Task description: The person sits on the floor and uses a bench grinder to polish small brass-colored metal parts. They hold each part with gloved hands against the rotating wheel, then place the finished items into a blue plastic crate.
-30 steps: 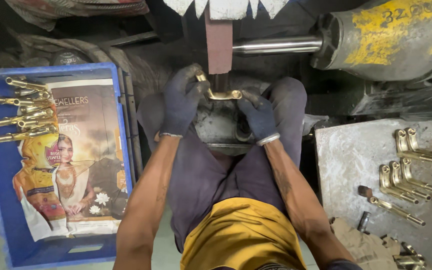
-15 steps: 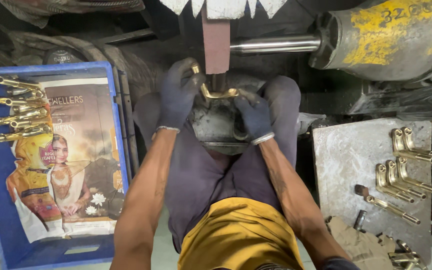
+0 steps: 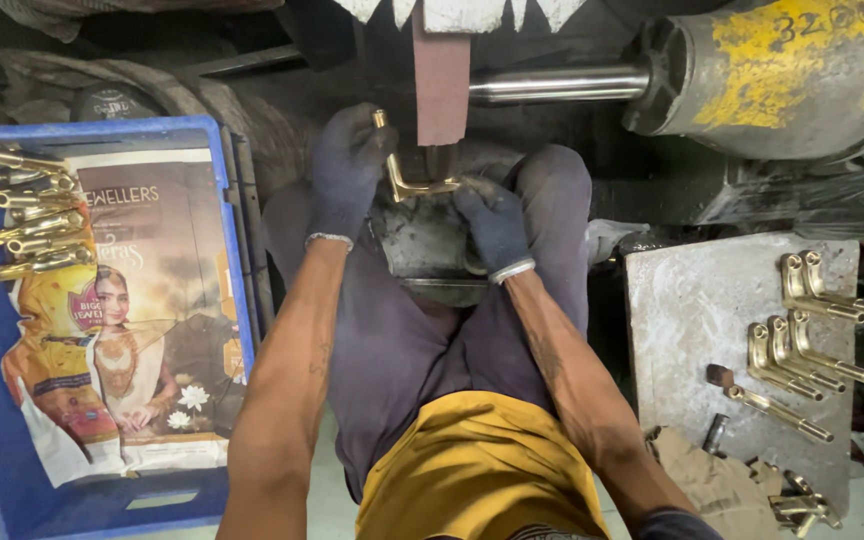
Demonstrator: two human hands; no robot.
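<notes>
While gloved left hand (image 3: 347, 170) and right hand (image 3: 492, 222) grip bent brass fitting (image 3: 407, 180) top centre, fingers closed, fitting sits just beside abrasive belt (image 3: 441, 85); blue crate (image 3: 232, 250) left.

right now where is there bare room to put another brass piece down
Bare patches: the left half of the metal slab, beside the brass handles, and the newspaper in the blue crate below the brass row. Crowded near the belt.

Both gloved hands, left hand (image 3: 347, 170) and right hand (image 3: 497, 225), press brass handle (image 3: 407, 180) against sanding belt (image 3: 441, 85).
</notes>
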